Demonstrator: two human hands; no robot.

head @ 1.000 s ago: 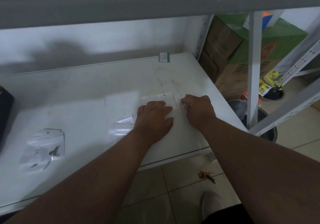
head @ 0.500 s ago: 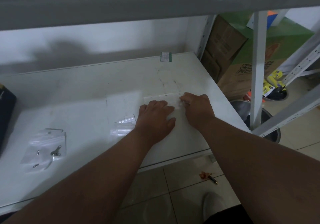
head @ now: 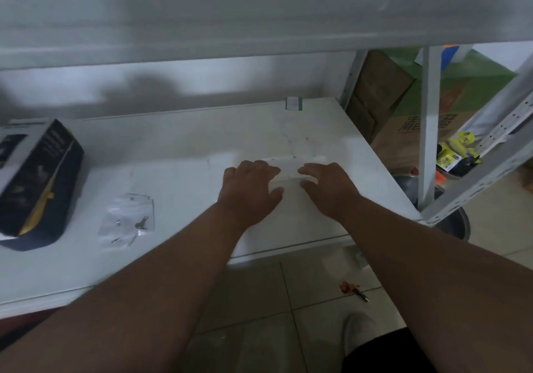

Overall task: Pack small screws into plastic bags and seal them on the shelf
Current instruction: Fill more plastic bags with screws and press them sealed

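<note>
A flat strip of clear plastic bags [head: 288, 167] lies on the white shelf [head: 178, 153], toward its right end. My left hand [head: 251, 188] lies palm down on the left part of these bags and presses them to the shelf. My right hand [head: 328, 188] rests beside it, with its fingertips and thumb touching the bags' right part. A separate pile of clear bags with small screws [head: 127, 219] lies at the left, apart from both hands. What is under my palms is hidden.
A black and yellow box [head: 37, 179] stands at the shelf's left end. A small green-edged tag [head: 294, 103] sits at the back edge. An upper shelf hangs overhead. Cardboard boxes [head: 383, 95], a metal bowl [head: 455, 222] and shelf uprights [head: 429, 130] are to the right.
The view has swung left, bringing the black box into sight. My right hand's fingers have loosened from the bag's top edge. The small loose bags beside my left wrist are no longer visible.
</note>
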